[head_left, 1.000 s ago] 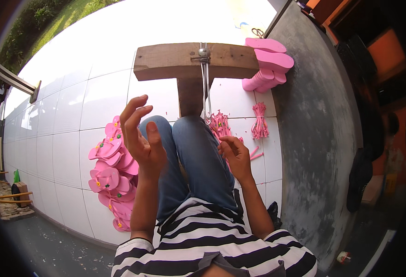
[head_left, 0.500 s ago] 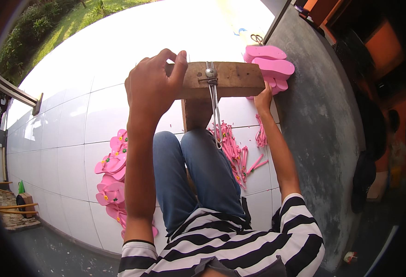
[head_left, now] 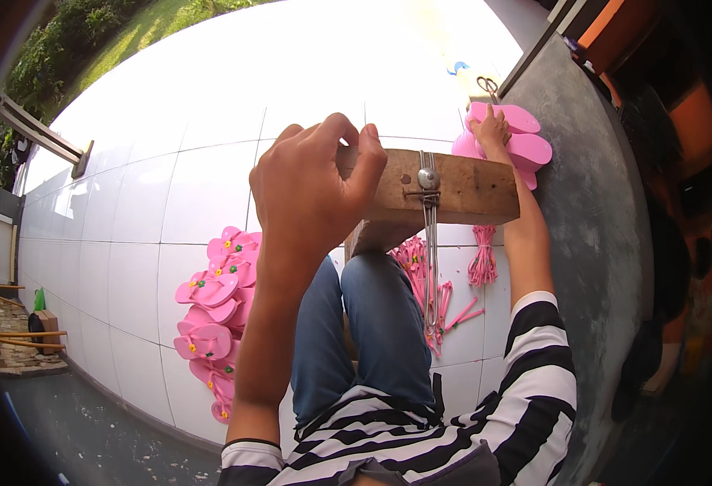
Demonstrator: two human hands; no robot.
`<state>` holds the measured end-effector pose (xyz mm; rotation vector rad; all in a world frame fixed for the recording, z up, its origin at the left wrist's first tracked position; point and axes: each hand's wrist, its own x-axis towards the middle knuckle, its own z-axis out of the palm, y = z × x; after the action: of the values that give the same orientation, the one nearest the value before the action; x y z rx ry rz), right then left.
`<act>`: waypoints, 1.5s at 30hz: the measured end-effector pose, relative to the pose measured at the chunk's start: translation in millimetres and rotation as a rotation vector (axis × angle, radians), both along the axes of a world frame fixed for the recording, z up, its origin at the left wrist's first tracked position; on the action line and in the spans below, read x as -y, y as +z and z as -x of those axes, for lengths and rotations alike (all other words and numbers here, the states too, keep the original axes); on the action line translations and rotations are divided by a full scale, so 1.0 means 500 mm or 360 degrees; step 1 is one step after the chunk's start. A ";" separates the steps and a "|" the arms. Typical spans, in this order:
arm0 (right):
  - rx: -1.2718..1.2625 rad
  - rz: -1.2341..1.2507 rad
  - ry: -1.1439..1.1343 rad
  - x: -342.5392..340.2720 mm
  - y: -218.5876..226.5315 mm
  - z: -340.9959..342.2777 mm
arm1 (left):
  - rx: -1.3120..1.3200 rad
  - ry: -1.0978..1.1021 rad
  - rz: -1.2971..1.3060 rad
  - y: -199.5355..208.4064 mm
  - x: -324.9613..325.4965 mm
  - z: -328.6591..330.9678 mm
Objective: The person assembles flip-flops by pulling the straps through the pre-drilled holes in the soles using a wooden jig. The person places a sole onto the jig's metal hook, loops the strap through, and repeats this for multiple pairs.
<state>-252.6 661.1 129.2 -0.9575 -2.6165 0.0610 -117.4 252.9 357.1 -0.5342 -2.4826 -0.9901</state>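
Left hand [head_left: 311,182], half-curled, is at the left end of the block [head_left: 477,186], its grip hard to tell; right hand [head_left: 491,130], fingers bent, touches pink soles [head_left: 530,151] stacked beyond, hold unclear. A sideways tug could topple them; uneven pressure could tip the block.

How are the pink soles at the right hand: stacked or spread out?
Stacked: the pink soles near the right hand show further edges beneath the top ones.
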 end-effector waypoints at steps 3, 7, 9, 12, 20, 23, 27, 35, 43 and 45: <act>0.0283 0.0030 -0.0082 -0.035 -0.003 0.009 | -0.0022 -0.0039 -0.0045 -0.005 -0.008 0.006; 0.0375 -0.0328 0.0227 -0.054 0.004 0.011 | -0.0037 -0.0036 -0.0046 -0.007 -0.005 0.009; 0.0347 -0.0403 0.0362 -0.067 0.010 0.017 | -0.0042 -0.0037 -0.0054 -0.007 -0.007 0.008; 0.0069 -0.0381 0.0402 -0.053 0.032 0.010 | -0.0055 -0.0017 -0.0058 -0.009 -0.004 0.008; -0.1209 0.0137 0.0429 0.012 0.165 -0.200 | -0.0023 -0.0004 -0.0040 -0.008 -0.010 0.002; -0.1695 0.0577 0.0549 0.130 0.214 -0.349 | -0.0246 -0.0034 -0.0116 -0.025 -0.001 0.007; -0.1989 0.0639 0.0755 0.356 0.250 -0.577 | -0.0286 -0.0124 -0.0288 -0.021 0.024 -0.003; -0.1247 0.0275 0.1672 0.575 0.240 -0.865 | 0.0529 -0.1236 -0.1518 -0.025 0.058 -0.252; -0.0865 0.0324 0.1988 0.568 0.175 -0.875 | 0.0811 -0.1242 -0.1110 -0.057 0.100 -0.290; -0.0905 0.0354 0.1986 0.568 0.165 -0.871 | 0.0321 -0.1217 -0.0739 -0.070 0.097 -0.292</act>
<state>182.9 377.3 211.9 0.6775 -2.2381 0.7880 28.5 204.4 322.3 -1.3109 -2.0879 -1.9143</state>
